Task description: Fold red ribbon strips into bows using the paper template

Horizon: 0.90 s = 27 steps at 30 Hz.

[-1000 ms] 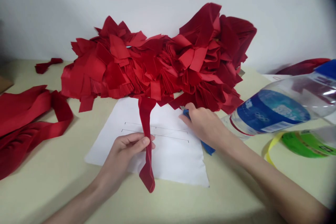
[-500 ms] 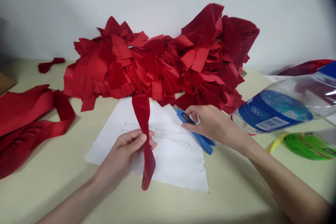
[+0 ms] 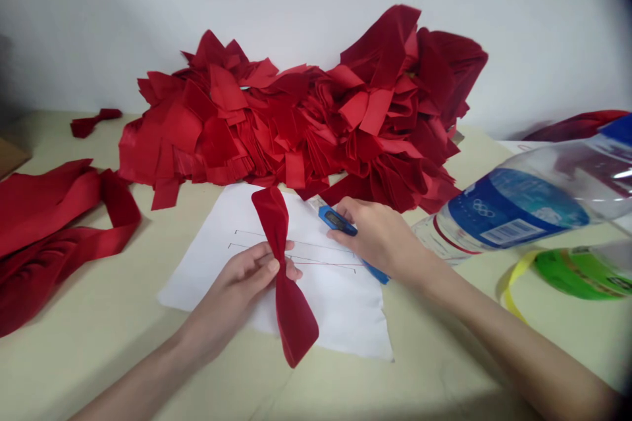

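Observation:
My left hand [image 3: 257, 270] is closed in a pinch round the gathered middle of a red velvet ribbon [image 3: 299, 319]. The ribbon spreads wider at both ends, like a bow. A sheet of white paper [image 3: 207, 276] with thin ruled lines lies below it on the table. To the right, my right hand [image 3: 378, 233] grips a blue utility knife [image 3: 336, 220], its tip pointing to the far left. Part of the knife is hidden by the fingers; its lower end shows below the hand. A thin red line runs across the paper between the two hands.
A big heap of red ribbon pieces [image 3: 276, 125] lies against the wall. More red ribbon [image 3: 59, 210] is at the left, near a small red bow [image 3: 96, 122]. On the right lie a plastic bottle [image 3: 518, 204], a green-labelled container [image 3: 582, 273] and a yellow strip [image 3: 511, 286].
The ribbon in my left hand has turned, its near end swinging right and showing more of its face. My right hand has moved left with the knife.

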{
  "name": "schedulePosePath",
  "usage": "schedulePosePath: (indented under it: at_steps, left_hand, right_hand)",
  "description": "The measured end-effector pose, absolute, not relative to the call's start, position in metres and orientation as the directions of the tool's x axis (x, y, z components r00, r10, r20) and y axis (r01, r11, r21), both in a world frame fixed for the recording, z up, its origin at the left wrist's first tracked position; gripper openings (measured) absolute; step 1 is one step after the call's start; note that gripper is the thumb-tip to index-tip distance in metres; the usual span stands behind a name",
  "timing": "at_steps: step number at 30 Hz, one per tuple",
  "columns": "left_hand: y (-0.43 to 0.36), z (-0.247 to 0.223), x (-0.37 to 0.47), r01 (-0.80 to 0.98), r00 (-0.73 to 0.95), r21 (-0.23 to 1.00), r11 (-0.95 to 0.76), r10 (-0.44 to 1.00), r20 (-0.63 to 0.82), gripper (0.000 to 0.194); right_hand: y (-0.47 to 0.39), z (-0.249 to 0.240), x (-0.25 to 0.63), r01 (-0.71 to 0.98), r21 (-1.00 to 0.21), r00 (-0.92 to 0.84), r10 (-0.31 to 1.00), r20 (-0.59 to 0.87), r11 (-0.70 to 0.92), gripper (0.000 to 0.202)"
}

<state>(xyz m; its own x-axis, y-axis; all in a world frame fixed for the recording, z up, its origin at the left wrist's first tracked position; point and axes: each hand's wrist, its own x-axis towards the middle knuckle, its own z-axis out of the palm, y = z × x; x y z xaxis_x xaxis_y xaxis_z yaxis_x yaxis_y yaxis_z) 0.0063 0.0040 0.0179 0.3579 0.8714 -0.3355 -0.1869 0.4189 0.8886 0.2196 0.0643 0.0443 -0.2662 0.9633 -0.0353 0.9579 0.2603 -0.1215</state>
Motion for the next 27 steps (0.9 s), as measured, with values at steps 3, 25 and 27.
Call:
schedulePosePath:
  at_steps: [3,25,27]
  left_hand:
    - [0.004,0.015,0.007,-0.167,0.367,0.902,0.399,0.874,-0.319,0.022]
    - [-0.001,0.021,0.009,-0.289,0.426,0.857,0.427,0.859,-0.284,0.023]
    - [-0.001,0.019,0.008,-0.298,0.396,0.855,0.425,0.870,-0.294,0.023]
  right_hand:
    - [0.063,0.038,0.217,0.962,-0.028,-0.273,0.961,-0.046,0.271,0.020]
    - [0.035,0.043,0.185,0.310,-0.951,-0.501,0.853,-0.146,0.019,0.017]
    - [0.035,0.040,0.184,0.270,-0.961,-0.482,0.857,-0.184,-0.055,0.016]
